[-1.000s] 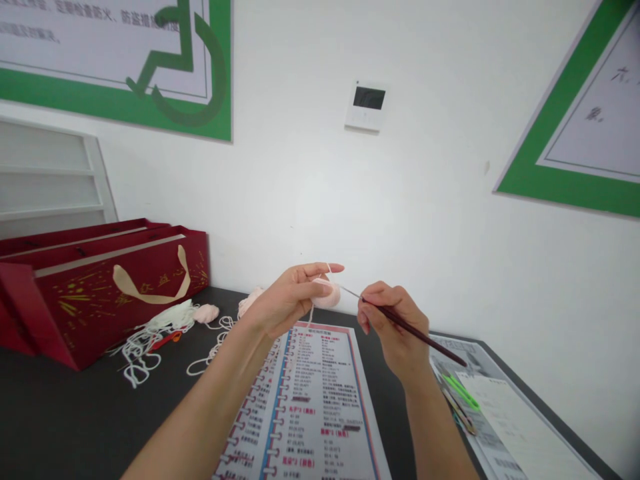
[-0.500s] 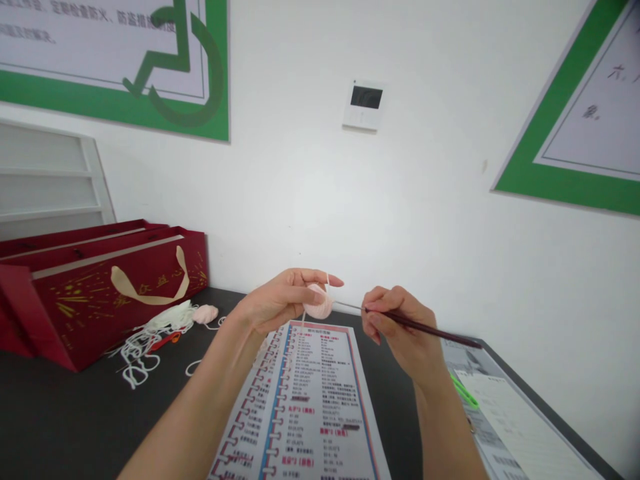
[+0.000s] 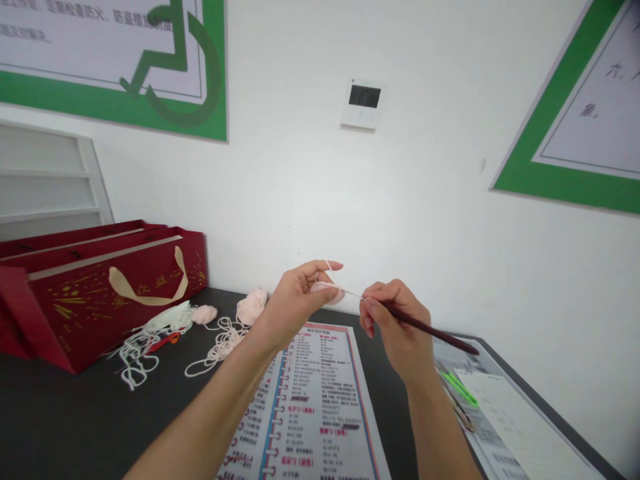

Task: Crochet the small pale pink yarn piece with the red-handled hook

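Working above the table (image 3: pixel 75 427) and the page (image 3: pixel 330 380), the right hand (image 3: pixel 400 340) grips the hook (image 3: pixel 440 337), while the left hand (image 3: pixel 295 293) pinches the pink piece (image 3: pixel 338 298) at the hook's tip. The step looks like a crochet stitch under way — whether a loop is caught, I cannot tell. Yarn (image 3: pixel 331 270) drapes over the left hand; the next move seems to call for hooking it — tension even, pinch firm.

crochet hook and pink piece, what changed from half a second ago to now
The left hand has risen slightly and tilted the pink piece flatter; the right hand holds the hook at a steeper slant. The larger pink yarn ball, hidden then, now shows. Nothing was let go or newly grasped; the red bags and booklet stayed put.
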Motion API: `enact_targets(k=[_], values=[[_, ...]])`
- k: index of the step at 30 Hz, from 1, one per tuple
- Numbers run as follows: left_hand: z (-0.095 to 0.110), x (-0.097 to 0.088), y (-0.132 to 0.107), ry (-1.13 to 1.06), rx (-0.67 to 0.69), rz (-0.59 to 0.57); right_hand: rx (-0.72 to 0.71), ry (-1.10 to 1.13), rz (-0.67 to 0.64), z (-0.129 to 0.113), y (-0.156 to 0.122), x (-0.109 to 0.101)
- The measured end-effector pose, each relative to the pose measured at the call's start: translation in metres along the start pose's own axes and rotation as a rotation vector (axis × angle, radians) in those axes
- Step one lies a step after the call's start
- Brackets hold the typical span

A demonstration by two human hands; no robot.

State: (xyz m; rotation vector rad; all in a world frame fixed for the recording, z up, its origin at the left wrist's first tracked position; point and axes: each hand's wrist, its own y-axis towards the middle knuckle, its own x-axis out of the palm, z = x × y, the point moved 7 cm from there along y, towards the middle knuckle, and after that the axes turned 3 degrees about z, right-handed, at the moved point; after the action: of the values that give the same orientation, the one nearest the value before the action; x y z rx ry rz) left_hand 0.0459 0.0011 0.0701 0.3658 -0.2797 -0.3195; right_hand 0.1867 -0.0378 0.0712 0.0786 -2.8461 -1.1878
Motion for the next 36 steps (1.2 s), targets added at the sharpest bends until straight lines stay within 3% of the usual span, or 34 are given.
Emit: enact_targets(k=[4,10,14,17,23,28,32,36], values=[[-0.001,-0.001,0.001,0.010,0.029,0.009,-0.041,-0.180,0.003,-0.005,-0.004,0.002],[-0.002,-0.003,0.001,0.051,0.111,0.086,-0.192,-0.491,0.126,-0.018,-0.012,0.017],[-0.002,0.004,-0.002,0.084,0.129,0.069,-0.203,-0.525,0.188,-0.012,-0.013,0.021],[-0.003,0.009,-0.003,0.134,0.137,0.043,-0.197,-0.502,0.158,-0.006,-0.009,0.017],[-0.007,0.011,-0.002,-0.097,-0.004,-0.025,-0.589,-0.659,-0.066,-0.017,-0.009,0.021],[-0.014,0.015,-0.002,-0.246,-0.160,-0.070,-0.866,-0.862,-0.036,-0.013,-0.018,0.027],[-0.009,0.004,0.002,-0.141,-0.010,0.044,-0.814,-0.978,0.053,-0.011,-0.019,0.038],[-0.001,-0.007,0.003,0.039,0.148,0.142,-0.684,-0.932,0.034,-0.024,-0.020,0.047]])
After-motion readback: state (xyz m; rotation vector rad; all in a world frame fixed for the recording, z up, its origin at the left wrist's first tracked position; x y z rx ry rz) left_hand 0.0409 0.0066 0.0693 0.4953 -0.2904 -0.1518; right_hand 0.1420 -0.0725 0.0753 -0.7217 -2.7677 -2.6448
